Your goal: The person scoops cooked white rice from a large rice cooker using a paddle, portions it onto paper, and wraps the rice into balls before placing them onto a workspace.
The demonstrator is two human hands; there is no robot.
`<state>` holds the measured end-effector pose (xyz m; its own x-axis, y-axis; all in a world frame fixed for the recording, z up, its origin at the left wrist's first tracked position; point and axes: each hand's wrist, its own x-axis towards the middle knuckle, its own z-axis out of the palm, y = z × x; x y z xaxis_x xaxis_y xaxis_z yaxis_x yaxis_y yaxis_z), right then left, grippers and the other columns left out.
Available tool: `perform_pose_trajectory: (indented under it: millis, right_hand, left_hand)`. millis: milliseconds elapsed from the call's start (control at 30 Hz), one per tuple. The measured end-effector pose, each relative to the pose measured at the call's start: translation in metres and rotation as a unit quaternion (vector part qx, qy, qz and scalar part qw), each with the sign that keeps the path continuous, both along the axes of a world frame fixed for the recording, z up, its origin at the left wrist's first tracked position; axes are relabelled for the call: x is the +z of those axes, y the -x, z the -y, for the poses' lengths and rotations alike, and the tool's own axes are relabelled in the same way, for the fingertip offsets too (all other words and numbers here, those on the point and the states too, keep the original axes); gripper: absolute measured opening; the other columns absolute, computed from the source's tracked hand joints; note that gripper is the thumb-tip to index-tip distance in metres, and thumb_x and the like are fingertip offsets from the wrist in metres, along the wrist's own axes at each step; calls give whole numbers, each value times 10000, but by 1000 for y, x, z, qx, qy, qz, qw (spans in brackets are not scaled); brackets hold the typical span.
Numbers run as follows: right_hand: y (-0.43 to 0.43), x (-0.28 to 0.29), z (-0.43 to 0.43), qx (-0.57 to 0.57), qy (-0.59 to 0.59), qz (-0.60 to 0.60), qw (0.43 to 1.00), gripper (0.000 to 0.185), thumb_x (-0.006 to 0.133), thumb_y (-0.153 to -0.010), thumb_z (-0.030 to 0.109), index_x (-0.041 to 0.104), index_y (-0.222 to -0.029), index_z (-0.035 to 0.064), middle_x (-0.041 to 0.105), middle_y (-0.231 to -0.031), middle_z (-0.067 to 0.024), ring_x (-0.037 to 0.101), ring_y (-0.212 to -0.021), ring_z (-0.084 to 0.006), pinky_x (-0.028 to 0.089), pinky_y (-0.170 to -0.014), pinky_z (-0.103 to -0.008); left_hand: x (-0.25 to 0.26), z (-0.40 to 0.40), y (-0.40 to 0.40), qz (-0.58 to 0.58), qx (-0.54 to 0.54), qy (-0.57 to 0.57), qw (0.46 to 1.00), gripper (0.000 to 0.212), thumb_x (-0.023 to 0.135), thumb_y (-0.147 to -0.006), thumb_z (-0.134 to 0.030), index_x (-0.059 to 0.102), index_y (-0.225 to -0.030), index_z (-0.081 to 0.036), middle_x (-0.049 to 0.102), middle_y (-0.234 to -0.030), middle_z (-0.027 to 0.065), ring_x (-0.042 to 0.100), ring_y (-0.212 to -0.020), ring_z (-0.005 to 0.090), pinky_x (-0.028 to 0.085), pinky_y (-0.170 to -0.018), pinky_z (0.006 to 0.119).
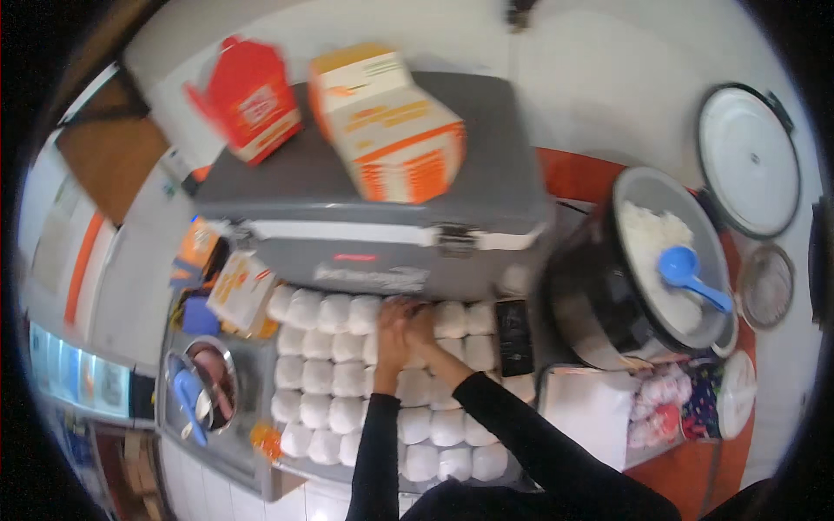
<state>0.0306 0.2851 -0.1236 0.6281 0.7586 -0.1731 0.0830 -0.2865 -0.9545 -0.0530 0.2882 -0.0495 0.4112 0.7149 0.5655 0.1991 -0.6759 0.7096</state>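
Rows of white rounded packets (346,378), seemingly wrapped rice portions, cover the counter before me. My left hand (393,329) and my right hand (418,325) meet over the back rows, close to the grey cooler box (371,257). Their fingers overlap and blur, so whether they hold a packet cannot be made out. A small dark object shows between the fingers. Right of the packets lies a flat black object (514,337). Farther right, an open rice cooker (580,306) holds white rice (651,260) with a blue scoop (679,266) on it.
A red carton (257,104) and a white-orange carton (397,130) stand on the cooler. At left, a metal bowl (229,365) holds pinkish contents beside a blue utensil (189,394). White sheets (583,410) lie at right. An orange bundle (266,441) sits at the front left.
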Motion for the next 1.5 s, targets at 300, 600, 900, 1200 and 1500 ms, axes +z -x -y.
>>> perform_pose_trajectory:
  millis: [300,600,900,1200,1500]
  right_hand:
    - [-134,275,192,438,-40,8,898,307,543,-874,146,590,-1155,30,654,-1005,-148,611,-956,-283,449,-893,-415]
    - [-446,307,335,139,500,531,669,327,629,-829,313,686,-1005,44,690,-974,-148,642,-993,-298,483,-850,-450]
    - [-467,293,281,74,251,605,752,434,574,-819,104,541,-1249,50,669,-869,-174,669,-853,-336,533,-714,-439]
    - [-483,232,222,221,188,470,834,715,560,-784,-6,258,-1432,10,635,-872,-252,651,-835,-376,531,-697,-460]
    - [-408,253,253,307,141,567,751,636,478,-848,53,264,-1446,59,642,-845,-244,662,-745,-367,533,-628,-455]
  left_hand:
    - [-19,1,-13,-146,67,-77,984,321,426,-965,-209,667,-801,-74,651,-983,75,540,-1053,293,365,-966,454]
    - [42,91,-91,17,75,-16,997,271,509,-941,-223,592,-1117,-34,559,-1232,148,428,-1250,339,260,-1081,453]
    - [120,202,-234,73,-166,106,978,1080,843,-595,-234,148,-1413,-113,188,-1437,127,280,-1317,289,241,-1099,416]
    - [93,200,-249,118,-159,124,972,1131,852,-483,-195,146,-1361,-96,206,-1303,89,264,-1255,243,244,-1053,354]
    - [98,202,-249,133,-151,158,967,1080,846,-517,-192,161,-1345,-86,217,-1297,89,298,-1242,249,257,-1056,361]
